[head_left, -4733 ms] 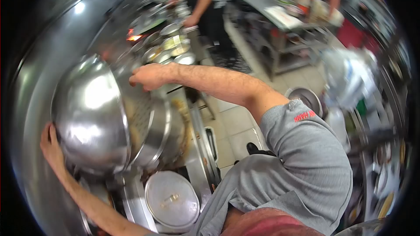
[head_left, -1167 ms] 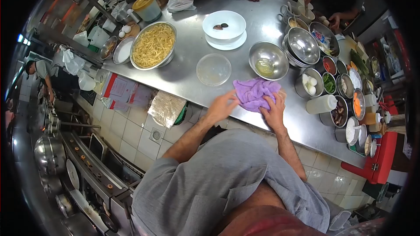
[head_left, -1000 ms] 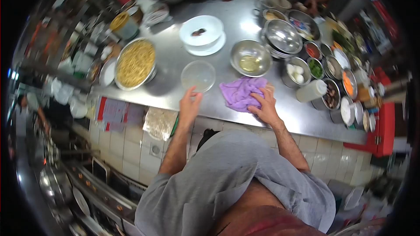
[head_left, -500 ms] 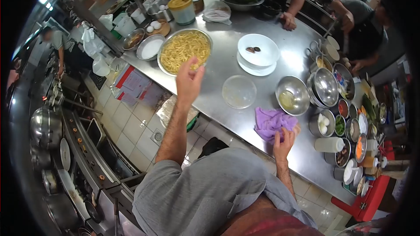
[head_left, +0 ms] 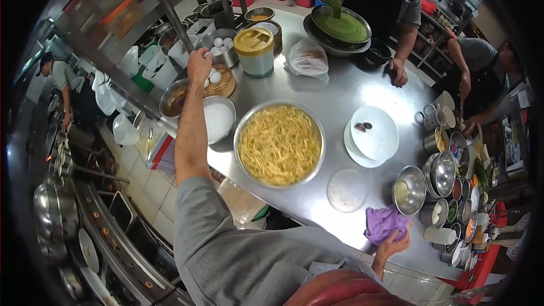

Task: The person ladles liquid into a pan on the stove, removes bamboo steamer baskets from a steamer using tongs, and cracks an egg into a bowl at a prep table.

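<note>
My left hand (head_left: 199, 67) stretches to the far left of the steel table, beside white eggs (head_left: 215, 76) on a round wooden board (head_left: 226, 86). Its fingers point away and are mostly hidden, so any hold cannot be made out. Under that forearm are a metal bowl of dark sauce (head_left: 171, 101) and a bowl of white powder or salt (head_left: 219, 119). At the table's near edge my right hand (head_left: 395, 243) grips a crumpled purple cloth (head_left: 385, 224). Between my hands sits a large metal bowl of yellow noodles (head_left: 279, 144).
Stacked white bowls (head_left: 381, 136) and a clear lid (head_left: 347, 191) lie right of the noodles. Metal bowls (head_left: 409, 188) and ingredient containers crowd the right end. Across the table, a co-worker's hand (head_left: 398, 73) rests near a pan of green sauce (head_left: 343, 25). A rack post (head_left: 170, 8) rises at left.
My left hand has moved from over the noodles to the far left beside the eggs. The view has shifted left. My right hand stays at the purple cloth. Green liquid pours into the pan.
</note>
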`<state>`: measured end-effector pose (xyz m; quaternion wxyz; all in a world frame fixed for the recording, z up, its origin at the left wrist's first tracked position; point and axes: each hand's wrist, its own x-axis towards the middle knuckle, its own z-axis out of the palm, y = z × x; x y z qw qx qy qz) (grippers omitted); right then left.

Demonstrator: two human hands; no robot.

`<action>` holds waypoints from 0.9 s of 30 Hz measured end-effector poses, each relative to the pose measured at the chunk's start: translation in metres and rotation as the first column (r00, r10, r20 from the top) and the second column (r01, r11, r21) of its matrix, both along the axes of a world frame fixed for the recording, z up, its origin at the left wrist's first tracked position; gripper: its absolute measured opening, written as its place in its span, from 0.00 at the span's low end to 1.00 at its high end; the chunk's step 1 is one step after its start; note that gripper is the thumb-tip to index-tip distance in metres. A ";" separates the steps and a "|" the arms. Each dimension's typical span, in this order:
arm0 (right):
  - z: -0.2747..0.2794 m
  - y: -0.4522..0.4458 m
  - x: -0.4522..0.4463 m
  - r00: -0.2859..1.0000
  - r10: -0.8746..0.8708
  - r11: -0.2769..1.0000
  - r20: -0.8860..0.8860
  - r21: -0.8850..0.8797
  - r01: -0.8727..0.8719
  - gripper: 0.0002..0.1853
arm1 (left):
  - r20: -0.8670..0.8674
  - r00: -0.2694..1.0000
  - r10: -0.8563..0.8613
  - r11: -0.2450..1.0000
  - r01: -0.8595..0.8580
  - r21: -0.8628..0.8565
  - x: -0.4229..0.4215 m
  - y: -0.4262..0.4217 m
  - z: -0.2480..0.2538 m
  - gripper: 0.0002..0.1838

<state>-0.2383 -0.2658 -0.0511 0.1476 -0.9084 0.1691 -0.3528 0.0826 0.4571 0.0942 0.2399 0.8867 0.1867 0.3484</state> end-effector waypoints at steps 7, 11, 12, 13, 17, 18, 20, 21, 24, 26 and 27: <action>-0.030 0.005 -0.004 0.900 -0.429 0.893 -0.074 0.115 0.435 0.26 | -0.286 0.943 -0.171 0.979 0.196 0.061 0.137 0.070 -0.069 0.18; -0.036 0.003 -0.009 0.921 -0.381 0.904 -0.079 0.175 0.389 0.25 | -0.213 0.777 -0.592 0.804 0.587 -0.094 0.204 0.101 -0.124 0.22; -0.030 0.010 -0.009 0.910 -0.406 0.883 -0.083 0.224 0.413 0.24 | -0.163 0.718 -0.677 0.734 0.642 -0.223 0.210 0.096 -0.121 0.19; -0.025 0.016 -0.007 0.904 -0.418 0.863 -0.087 0.273 0.425 0.24 | -0.241 0.661 -0.711 0.703 0.672 -0.232 0.194 0.075 -0.086 0.17; -0.013 0.034 0.001 0.864 -0.493 0.791 -0.102 0.362 0.494 0.24 | -0.549 0.641 -0.536 0.795 0.602 -0.074 0.202 0.071 -0.068 0.15; -0.019 0.033 0.001 0.867 -0.495 0.798 -0.060 0.362 0.481 0.24 | -0.556 0.628 -0.545 0.783 0.619 -0.068 0.208 0.071 -0.068 0.15; -0.019 0.033 -0.003 0.866 -0.498 0.799 -0.051 0.362 0.481 0.24 | -0.550 0.677 -0.489 0.826 0.562 -0.042 0.215 0.085 -0.083 0.18; -0.017 0.032 -0.004 0.864 -0.498 0.807 -0.074 0.323 0.494 0.24 | -0.576 0.664 -0.477 0.827 0.560 -0.040 0.211 0.087 -0.089 0.18; -0.027 0.030 -0.003 0.869 -0.486 0.828 -0.086 0.271 0.490 0.24 | -0.487 0.736 -0.470 0.853 0.237 -0.464 0.206 0.104 -0.096 0.19; -0.034 0.027 -0.002 0.847 -0.529 0.822 -0.052 0.218 0.526 0.23 | -0.379 0.799 -0.467 0.803 0.204 -0.560 0.204 0.108 -0.102 0.18; -0.036 0.029 0.003 0.844 -0.533 0.815 -0.060 0.231 0.531 0.23 | -0.386 0.796 -0.466 0.810 0.209 -0.548 0.203 0.118 -0.104 0.18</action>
